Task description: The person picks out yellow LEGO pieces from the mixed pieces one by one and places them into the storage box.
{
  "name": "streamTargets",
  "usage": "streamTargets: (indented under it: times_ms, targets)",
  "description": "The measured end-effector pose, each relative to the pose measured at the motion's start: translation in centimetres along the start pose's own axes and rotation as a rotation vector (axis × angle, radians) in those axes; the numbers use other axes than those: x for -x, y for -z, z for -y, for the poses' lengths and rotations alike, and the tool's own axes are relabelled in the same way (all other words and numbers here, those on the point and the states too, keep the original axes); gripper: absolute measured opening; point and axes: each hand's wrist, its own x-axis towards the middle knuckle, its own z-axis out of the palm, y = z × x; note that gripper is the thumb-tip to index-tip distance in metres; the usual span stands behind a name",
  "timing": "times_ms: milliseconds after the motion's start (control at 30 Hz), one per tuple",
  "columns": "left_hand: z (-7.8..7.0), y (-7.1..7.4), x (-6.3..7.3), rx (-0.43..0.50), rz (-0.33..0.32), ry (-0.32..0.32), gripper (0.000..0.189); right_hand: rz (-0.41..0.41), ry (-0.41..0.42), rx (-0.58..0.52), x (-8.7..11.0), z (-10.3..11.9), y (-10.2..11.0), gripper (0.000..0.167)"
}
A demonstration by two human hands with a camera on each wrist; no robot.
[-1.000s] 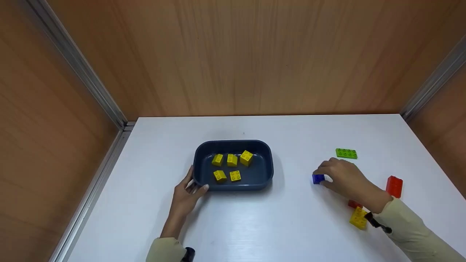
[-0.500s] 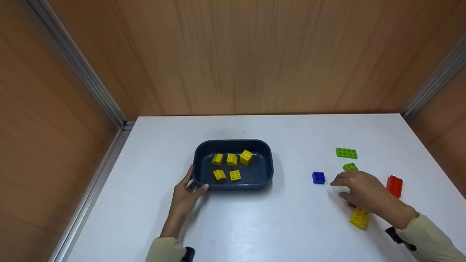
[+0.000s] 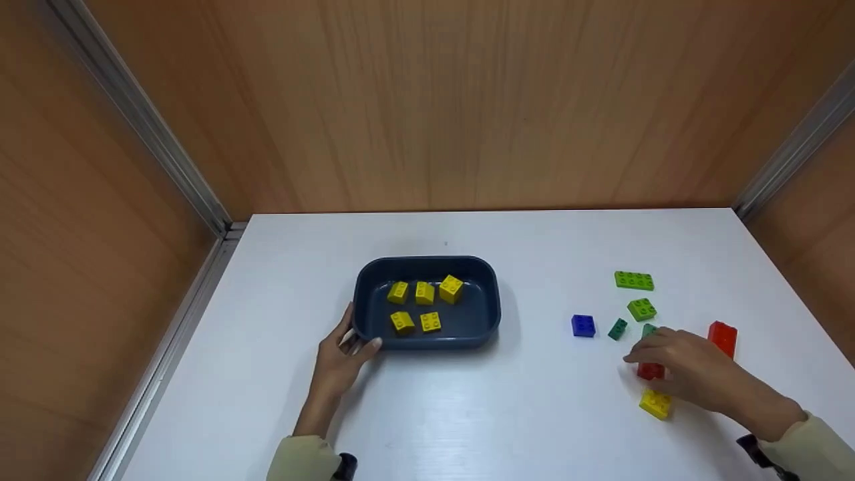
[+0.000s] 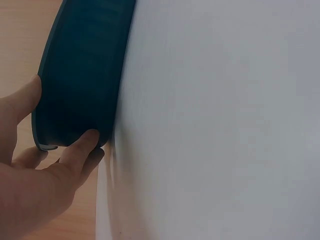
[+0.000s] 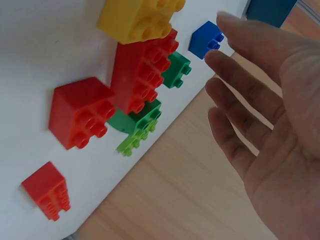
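Observation:
In the head view my left hand (image 3: 338,366) grips the near left corner of a dark blue tray (image 3: 427,343), the thumb at its rim. The left wrist view has the fingers round the corner's outer wall. Several yellow bricks (image 3: 451,289) lie in the tray. My right hand (image 3: 698,371) is over a red brick (image 3: 650,371), fingers apart and slightly bent, with nothing held. In the right wrist view its fingers are spread. A yellow brick (image 3: 654,404) lies by the thumb. Part of a green brick (image 3: 648,330) shows behind the fingers.
A blue brick (image 3: 583,326) and a small dark green brick (image 3: 617,329) lie left of the right hand. Two lime green bricks (image 3: 634,280) lie farther back. Red bricks (image 3: 723,339) stand to the right. Wooden panels (image 3: 467,107) border the white table (image 3: 467,414).
My right hand has let go of the blue brick and moved right and nearer, over the red brick. Green bricks have come into sight. The left hand and tray have stayed put.

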Motion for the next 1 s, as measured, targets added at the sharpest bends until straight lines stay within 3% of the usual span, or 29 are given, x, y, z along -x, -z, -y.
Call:
streamTargets:
  times_ms: [167, 500, 1000]
  targets:
    - [0.1, 0.0, 0.0, 0.001, -0.004, 0.002, 0.087, 0.037, 0.059, 0.024, 0.8, -0.4, -0.3, 0.048]
    - [0.0, 0.0, 0.0, 0.019, 0.0, 0.0, 0.087, 0.075, 0.003, 0.0, 1.8, -0.4, -0.6, 0.052]
    - [0.1, 0.0, 0.0, 0.006, -0.001, 0.0, 0.087, 0.094, 0.088, -0.002, 2.4, -0.6, -1.5, 0.047]
